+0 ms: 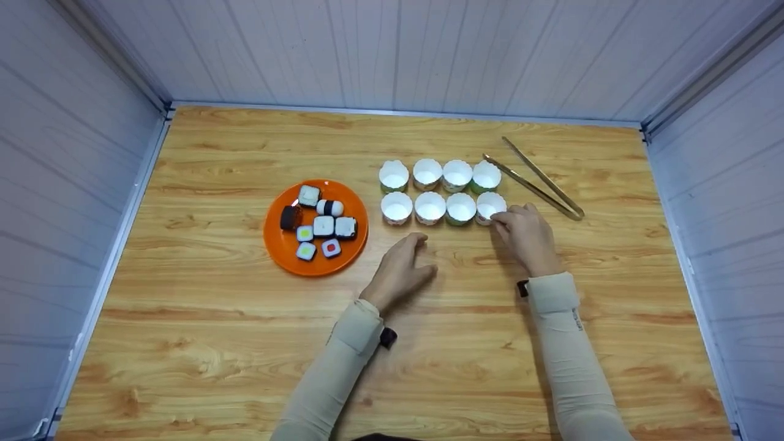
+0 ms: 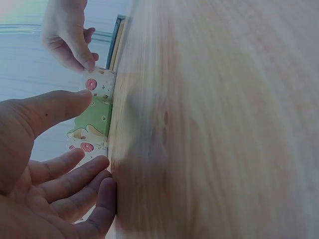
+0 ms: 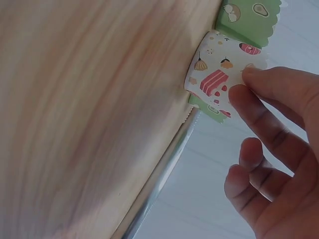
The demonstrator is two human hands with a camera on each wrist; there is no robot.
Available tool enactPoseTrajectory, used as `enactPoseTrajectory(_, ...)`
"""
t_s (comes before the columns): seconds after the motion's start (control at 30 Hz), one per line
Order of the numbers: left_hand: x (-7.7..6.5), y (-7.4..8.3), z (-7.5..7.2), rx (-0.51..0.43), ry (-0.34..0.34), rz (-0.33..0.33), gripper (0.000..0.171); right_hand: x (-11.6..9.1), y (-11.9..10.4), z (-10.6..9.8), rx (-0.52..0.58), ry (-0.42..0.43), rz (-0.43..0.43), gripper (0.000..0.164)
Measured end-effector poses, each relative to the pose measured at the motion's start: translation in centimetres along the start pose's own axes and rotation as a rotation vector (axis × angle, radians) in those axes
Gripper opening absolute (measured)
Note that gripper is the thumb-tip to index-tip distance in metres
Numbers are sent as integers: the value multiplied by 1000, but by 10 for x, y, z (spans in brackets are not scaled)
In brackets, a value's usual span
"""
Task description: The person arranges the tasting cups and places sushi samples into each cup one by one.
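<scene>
Paper baking cups stand in two rows on the table, some white with printed cakes, some green. At the right end of the front row, my right hand (image 1: 528,237) pinches the rim of a white printed cup (image 3: 212,74) between thumb and index finger. A green cup (image 3: 244,20) stands beside it. My left hand (image 1: 399,272) is held just in front of the left part of the front row, thumb apart from its loosely bent fingers (image 2: 75,181), holding nothing. The nearest cups to it are two white ones, one of them the front-left cup (image 1: 396,208).
Left of the cups sits an orange plate (image 1: 278,254) with several toy sushi pieces (image 1: 323,226). Gold-coloured tongs (image 1: 542,174) lie spread at the right of the back row. White panel walls (image 1: 367,55) border the wooden table (image 1: 202,337) at the back and sides.
</scene>
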State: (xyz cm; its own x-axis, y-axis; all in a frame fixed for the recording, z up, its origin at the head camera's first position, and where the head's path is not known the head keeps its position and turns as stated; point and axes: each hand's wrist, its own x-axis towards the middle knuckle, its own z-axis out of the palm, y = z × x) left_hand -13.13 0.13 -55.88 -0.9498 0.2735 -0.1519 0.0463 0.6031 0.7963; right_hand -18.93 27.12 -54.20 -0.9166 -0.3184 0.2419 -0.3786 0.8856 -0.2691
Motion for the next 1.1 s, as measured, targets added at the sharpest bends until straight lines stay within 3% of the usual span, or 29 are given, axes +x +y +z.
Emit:
enactPoseTrajectory(0.3,-4,2,0,15,14,33,57,-5,-7,-4,8,70,-40,13)
enactPoseTrajectory(0.53,-15,8,-10,-3,32,59,59,-19,-19,-16,28,166,-111,9)
enactPoseTrajectory(0.8,-42,15,-23,65,94,164,58,-40,-32,-29,38,199,-159,15)
enactPoseTrajectory(1.1,-83,7,-37,97,167,67,54,-59,-37,-31,63,231,-165,18)
